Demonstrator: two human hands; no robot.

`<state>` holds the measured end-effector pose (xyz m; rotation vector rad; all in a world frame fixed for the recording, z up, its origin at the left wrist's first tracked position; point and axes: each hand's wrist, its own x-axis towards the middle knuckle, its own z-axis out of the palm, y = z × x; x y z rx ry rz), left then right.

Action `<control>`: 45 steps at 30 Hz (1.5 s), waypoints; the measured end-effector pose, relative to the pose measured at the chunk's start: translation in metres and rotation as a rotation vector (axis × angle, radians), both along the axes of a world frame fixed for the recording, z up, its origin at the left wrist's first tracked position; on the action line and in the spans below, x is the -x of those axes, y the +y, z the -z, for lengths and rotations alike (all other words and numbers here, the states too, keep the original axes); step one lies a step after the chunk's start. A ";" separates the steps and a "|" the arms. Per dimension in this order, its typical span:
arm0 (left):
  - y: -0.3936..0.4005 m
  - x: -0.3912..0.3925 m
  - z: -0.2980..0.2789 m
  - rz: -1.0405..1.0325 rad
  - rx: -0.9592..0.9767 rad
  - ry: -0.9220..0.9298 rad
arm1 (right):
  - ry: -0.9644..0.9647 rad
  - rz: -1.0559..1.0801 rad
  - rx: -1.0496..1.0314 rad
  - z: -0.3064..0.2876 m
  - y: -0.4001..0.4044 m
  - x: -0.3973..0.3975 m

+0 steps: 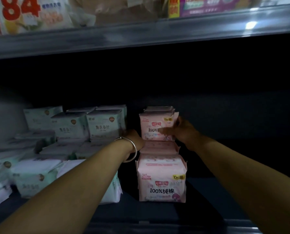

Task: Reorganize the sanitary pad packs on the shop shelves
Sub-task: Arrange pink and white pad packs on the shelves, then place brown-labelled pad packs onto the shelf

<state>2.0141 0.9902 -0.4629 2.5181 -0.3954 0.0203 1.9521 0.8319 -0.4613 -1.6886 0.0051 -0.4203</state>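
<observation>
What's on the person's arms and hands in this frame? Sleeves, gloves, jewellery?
Both forearms are bare: no sleeves show and no gloves. The left hand has a thin silver bangle round its wrist, a plain smooth ring. The right hand shows no jewellery or watch. The dim light hides finer detail.

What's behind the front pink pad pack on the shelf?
More pink packs in a row running back; the rear pink pack stands upright, held by the left hand and right hand. Further back is too dark.

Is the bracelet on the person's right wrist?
No, the silver bracelet circles the wrist of the left hand, while the wrist behind the right hand is bare.
</observation>
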 end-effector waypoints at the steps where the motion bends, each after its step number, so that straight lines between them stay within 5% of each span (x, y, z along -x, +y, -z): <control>1: 0.000 -0.002 0.001 0.009 -0.013 0.002 | 0.011 0.005 0.005 0.002 -0.001 -0.003; 21: -0.005 0.012 0.004 0.029 -0.073 -0.066 | 0.170 0.086 0.087 0.007 -0.011 0.017; 34: -0.010 0.181 0.004 0.136 -0.227 -0.426 | 0.157 0.344 1.036 0.023 -0.004 0.182; 45: -0.014 0.356 0.141 0.260 -0.361 -0.292 | 0.206 0.243 1.226 0.149 -0.015 0.364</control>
